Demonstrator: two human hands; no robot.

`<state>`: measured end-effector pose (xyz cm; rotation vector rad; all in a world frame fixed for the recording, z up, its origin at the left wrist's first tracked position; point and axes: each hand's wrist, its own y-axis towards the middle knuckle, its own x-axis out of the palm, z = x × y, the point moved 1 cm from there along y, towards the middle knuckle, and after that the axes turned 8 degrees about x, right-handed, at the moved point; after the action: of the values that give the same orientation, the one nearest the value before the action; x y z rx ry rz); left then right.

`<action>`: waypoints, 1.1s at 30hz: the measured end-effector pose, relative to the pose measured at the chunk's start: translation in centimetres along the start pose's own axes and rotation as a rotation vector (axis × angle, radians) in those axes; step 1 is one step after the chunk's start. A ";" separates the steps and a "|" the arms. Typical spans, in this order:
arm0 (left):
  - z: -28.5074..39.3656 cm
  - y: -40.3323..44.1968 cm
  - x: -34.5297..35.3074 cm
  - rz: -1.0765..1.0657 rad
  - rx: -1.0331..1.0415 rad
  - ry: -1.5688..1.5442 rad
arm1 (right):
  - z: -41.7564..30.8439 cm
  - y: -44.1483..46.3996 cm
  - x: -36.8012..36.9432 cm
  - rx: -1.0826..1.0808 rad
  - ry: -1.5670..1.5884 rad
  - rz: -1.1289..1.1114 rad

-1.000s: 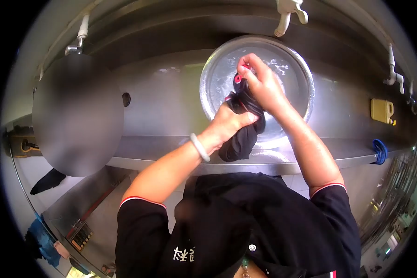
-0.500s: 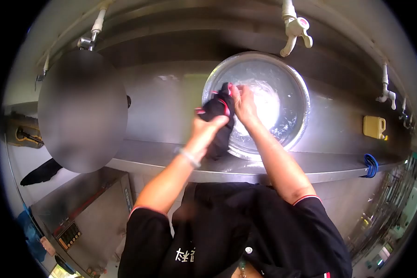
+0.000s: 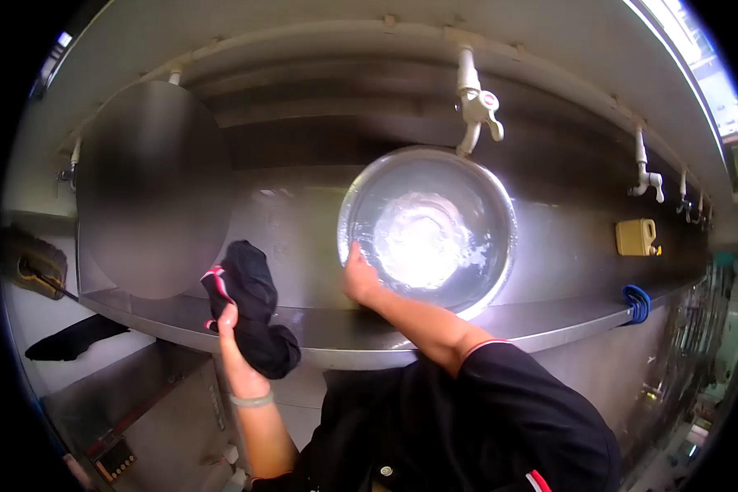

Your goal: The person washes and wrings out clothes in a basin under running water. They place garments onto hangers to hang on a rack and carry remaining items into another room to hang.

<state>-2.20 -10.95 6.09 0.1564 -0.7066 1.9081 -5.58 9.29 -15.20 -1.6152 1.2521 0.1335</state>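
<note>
My left hand [image 3: 226, 318] grips a bunched black garment [image 3: 252, 287] with red-and-white trim, which hangs in front of the counter edge on the left. My right hand [image 3: 359, 275] is at the near left rim of a round metal basin [image 3: 510, 238], fingers curled over it with the thumb up on the inner side. Rippling water with a bright glare shows inside the basin. It sits on a long stainless steel counter [image 3: 299, 234].
A white tap [image 3: 476, 115] hangs over the basin's far rim, with more taps [image 3: 646, 176] along the wall. Farther right are a yellow jug [image 3: 634, 238] and a coiled blue hose [image 3: 636, 304]. A brown-bristled brush [image 3: 33, 262] and dark cloth [image 3: 74, 338] lie at left. A grey oval blur covers the upper left.
My left hand has carried the black garment left, away from the basin. My right hand has let go of the garment and moved down to the basin's left rim. The view has shifted.
</note>
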 end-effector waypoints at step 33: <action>1.3 -5.0 -1.0 -0.048 0.084 0.075 | 5.9 -16.6 -27.4 -0.261 0.498 -0.112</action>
<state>2.34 -11.04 8.72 0.1519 -0.5681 1.8885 -2.48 30.08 9.71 -2.0186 1.5616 -0.1967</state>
